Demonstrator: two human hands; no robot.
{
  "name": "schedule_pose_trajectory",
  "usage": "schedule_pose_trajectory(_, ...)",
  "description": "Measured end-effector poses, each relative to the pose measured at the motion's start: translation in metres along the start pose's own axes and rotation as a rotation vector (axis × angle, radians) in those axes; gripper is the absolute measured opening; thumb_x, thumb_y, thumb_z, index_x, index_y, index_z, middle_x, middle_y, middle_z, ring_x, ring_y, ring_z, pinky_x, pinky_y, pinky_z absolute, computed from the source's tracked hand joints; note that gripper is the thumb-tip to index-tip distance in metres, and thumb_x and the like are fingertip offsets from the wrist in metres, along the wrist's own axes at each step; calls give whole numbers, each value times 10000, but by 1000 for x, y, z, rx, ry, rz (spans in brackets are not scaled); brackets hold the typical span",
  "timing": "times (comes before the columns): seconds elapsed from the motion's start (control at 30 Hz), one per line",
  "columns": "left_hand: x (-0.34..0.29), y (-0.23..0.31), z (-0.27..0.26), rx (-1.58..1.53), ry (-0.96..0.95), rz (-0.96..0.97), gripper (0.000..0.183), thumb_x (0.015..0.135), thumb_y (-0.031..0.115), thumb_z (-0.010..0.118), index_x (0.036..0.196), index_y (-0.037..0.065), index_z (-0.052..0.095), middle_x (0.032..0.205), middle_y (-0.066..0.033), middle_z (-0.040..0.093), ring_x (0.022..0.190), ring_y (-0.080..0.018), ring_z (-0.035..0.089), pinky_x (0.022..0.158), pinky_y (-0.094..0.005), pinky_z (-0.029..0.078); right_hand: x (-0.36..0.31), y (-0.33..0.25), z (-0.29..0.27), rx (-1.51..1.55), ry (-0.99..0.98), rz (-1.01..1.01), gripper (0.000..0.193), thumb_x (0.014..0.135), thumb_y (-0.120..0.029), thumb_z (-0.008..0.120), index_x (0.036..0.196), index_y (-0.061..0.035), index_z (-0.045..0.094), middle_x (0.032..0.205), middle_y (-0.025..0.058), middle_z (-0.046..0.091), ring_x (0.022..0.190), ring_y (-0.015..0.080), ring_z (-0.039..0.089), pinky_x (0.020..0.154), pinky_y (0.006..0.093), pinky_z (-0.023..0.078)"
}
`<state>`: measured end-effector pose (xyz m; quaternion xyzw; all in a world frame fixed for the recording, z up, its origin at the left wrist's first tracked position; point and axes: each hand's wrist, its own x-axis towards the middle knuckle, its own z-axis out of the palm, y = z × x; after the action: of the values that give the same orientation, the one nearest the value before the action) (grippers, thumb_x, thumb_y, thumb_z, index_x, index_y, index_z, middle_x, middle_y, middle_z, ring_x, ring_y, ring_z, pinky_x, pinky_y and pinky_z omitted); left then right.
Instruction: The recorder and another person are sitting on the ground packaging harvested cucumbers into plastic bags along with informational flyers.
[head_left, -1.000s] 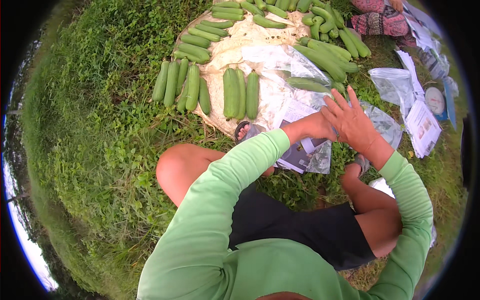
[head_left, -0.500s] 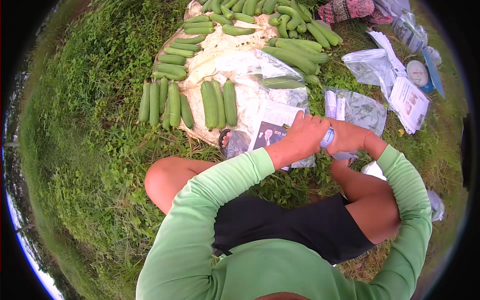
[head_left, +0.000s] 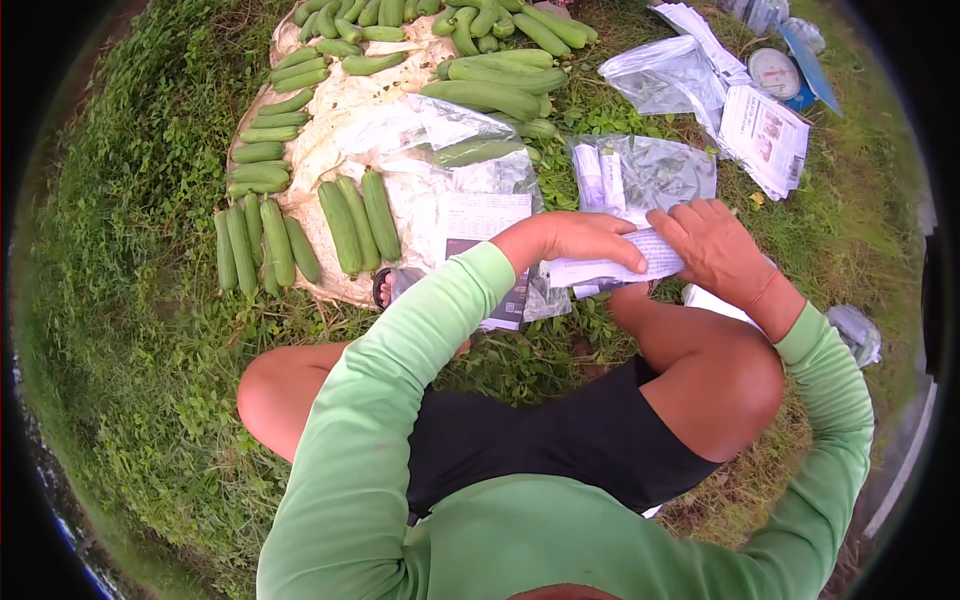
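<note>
Both hands are closed on a roll of printed newspaper, held over the gap between my bent legs. My left hand grips it from above with the thumb lying along it. My right hand wraps its right end. Whether anything lies inside the roll is hidden. Just beyond it, two more paper rolls lie beside a clear plastic bag. A flat newspaper sheet rests to the left of my left hand, partly under clear plastic.
Many long green gourds lie in rows and piles on a pale cloth sheet to the left and ahead. A stack of newspapers, another clear bag and a dial scale sit at the far right on grass.
My hands have moved apart along the paper roll, showing more of it, and my left thumb now lies along it. The whole view has shifted right, so the gourds appear farther left.
</note>
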<state>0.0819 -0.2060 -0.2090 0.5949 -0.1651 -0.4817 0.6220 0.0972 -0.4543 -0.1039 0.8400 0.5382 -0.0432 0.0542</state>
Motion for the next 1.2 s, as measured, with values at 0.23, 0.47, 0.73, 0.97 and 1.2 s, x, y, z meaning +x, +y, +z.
schedule_pose_trajectory(0.23, 65, -54, -15, 781, 729, 272, 838, 868, 449, 822, 1508, 10, 504, 1504, -240, 521, 1388, -423, 515, 1150, -488, 428, -123, 36, 84, 794, 55, 742, 588, 867, -276, 728, 1364, 1, 582, 1231, 200, 644, 1049, 351, 663, 922, 445, 532)
schedule_pose_trajectory(0.47, 128, -99, 14, 1165, 711, 19, 895, 790, 282, 895, 1531, 36, 458, 1571, -226, 436, 1403, -458, 474, 1104, -538, 441, -153, -29, 105, 1686, 185, 1378, 410, 1008, -299, 614, 1306, -19, 636, 1068, 50, 678, 912, 138, 607, 833, 326, 514)
schedule_pose_trajectory(0.73, 178, -88, -5, 670, 1000, -176, 368, 885, 156, 619, 1221, 66, 740, 1144, -215, 763, 1031, -426, 729, 954, -564, 524, -177, 13, 174, 2143, -63, 1140, 464, 1018, -335, 622, 1338, 0, 641, 1135, 60, 721, 957, 151, 660, 893, 336, 540)
schedule_pose_trajectory(0.97, 161, -60, -25, 620, 837, -360, 531, 946, 477, 624, 1276, 71, 717, 1257, -241, 735, 1237, -424, 668, 994, -555, 519, -156, 29, 157, 2002, 218, 1064, 590, 990, -369, 654, 1412, 43, 624, 1116, 87, 739, 996, 135, 697, 874, 297, 567)
schedule_pose_trajectory(1.2, 164, -42, -35, 473, 927, -385, 641, 988, 579, 589, 1325, 37, 650, 1260, -253, 731, 1223, -440, 668, 1036, -547, 456, -119, 42, 133, 1666, -135, 863, 598, 957, -414, 682, 1350, 37, 678, 1146, 87, 747, 997, 153, 670, 907, 317, 542)
